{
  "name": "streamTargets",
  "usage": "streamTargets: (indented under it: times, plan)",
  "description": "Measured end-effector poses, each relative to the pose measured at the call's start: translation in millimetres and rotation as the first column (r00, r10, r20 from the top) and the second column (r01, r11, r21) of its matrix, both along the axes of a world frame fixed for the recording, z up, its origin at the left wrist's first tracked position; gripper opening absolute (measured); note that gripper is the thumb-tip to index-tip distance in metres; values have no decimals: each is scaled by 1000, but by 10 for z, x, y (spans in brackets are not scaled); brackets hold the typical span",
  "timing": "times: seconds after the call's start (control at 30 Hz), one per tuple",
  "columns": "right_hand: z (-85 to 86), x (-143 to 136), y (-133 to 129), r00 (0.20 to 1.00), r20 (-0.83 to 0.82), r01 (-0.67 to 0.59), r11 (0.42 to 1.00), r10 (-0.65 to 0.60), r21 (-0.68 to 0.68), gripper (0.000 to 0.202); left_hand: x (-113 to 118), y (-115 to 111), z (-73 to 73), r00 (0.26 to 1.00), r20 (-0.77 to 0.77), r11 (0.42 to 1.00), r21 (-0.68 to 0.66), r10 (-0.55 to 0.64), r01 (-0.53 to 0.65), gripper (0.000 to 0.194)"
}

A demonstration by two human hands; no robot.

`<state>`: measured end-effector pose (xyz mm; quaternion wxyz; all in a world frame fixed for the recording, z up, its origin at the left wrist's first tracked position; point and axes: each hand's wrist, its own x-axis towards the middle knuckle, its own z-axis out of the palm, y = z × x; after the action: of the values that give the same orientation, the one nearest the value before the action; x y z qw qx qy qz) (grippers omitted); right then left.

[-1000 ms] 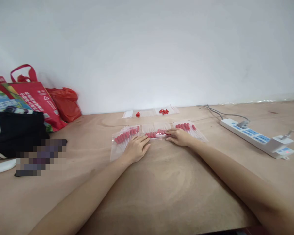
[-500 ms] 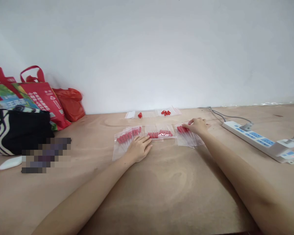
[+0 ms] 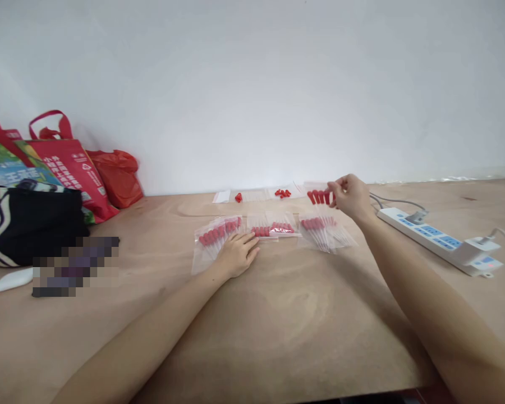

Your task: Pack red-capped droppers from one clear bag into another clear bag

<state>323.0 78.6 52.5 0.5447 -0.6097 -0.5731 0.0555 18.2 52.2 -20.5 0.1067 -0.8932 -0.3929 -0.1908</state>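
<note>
My right hand point(image 3: 350, 196) pinches a clear plastic bag of red-tipped sticks point(image 3: 318, 197) by its side and holds it raised above the table. Below it lies another bag of red-tipped sticks point(image 3: 317, 223). My left hand point(image 3: 238, 253) rests flat, fingers stretched out, with its fingertips at the edge of the left bags point(image 3: 212, 237) and near the middle bags point(image 3: 273, 230). Those bags also hold several red-tipped sticks. Part of the left bags is hidden under the hand.
By the wall lie loose red pieces point(image 3: 283, 193), a single red piece point(image 3: 238, 197) and thin clear sticks point(image 3: 255, 195). A white power strip point(image 3: 433, 235) with cables stands at the right. Red shopping bags point(image 3: 73, 174) and a black striped bag point(image 3: 42, 224) sit at the left.
My right hand has lifted one bag of red-tipped sticks upward off the right-hand bags, uncovering another bag beneath. My left hand has stayed in place.
</note>
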Motion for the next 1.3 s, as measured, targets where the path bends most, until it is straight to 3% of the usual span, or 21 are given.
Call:
streamTargets:
  times: [0.13, 0.27, 0.37, 0.43, 0.53, 0.6, 0.63, 0.7, 0.73, 0.8, 0.87, 0.93, 1.17, 1.3]
  plan:
    - [-15, -278, -30, 929, -181, -276, 930, 323, 241, 32, -5, -13, -1, 998, 64, 998, 56, -25, 21, 32]
    - [-329, -678, -99, 839, -149, -475, 838, 524, 270, 29, -4, -39, 16, 980, 193, 981, 192, -52, 14, 51]
    - [-567, -906, -252, 789, -55, -592, 782, 611, 196, 22, -6, -46, 29, 954, 282, 945, 327, -105, 8, 58]
    - [-663, -996, -372, 727, -1, -681, 722, 686, 126, 18, -16, -41, 31, 943, 279, 918, 391, -183, 62, 50]
    - [-709, -1033, -480, 630, 16, -777, 630, 777, 1, 17, -42, -26, 15, 930, 217, 893, 408, -298, 191, 32]
    - [-695, -994, -446, 608, 13, -789, 606, 794, -97, 20, -58, -15, -4, 926, 184, 891, 384, -329, 241, 30]
    - [-681, -956, -390, 633, 16, -766, 630, 774, -130, 22, -64, -10, -12, 928, 172, 894, 371, -330, 250, 31]
    - [-648, -852, -207, 761, 21, -638, 754, 648, -153, 25, -69, -3, -26, 932, 158, 900, 356, -325, 253, 31]
    - [-634, -790, -91, 849, 10, -522, 841, 528, -141, 26, -69, -1, -30, 934, 156, 901, 354, -322, 251, 31]
    - [-618, -671, 154, 960, -24, -277, 938, 278, -206, 22, -67, 1, -33, 934, 151, 899, 356, -323, 254, 31]
    - [-625, -587, 372, 994, 19, -101, 946, 112, -307, 16, -64, 0, -29, 933, 144, 899, 351, -330, 264, 31]
    - [-651, -559, 539, 997, 33, -48, 931, 64, -361, 24, -60, -5, -22, 933, 138, 900, 341, -333, 271, 31]
    - [-779, -682, 878, 996, -88, -52, 894, 15, -445, 41, -64, -21, -10, 934, 134, 905, 326, -332, 275, 31]
    - [-835, -712, 946, 984, -174, -109, 920, 46, -375, 41, -62, -19, -14, 933, 144, 907, 323, -331, 272, 27]
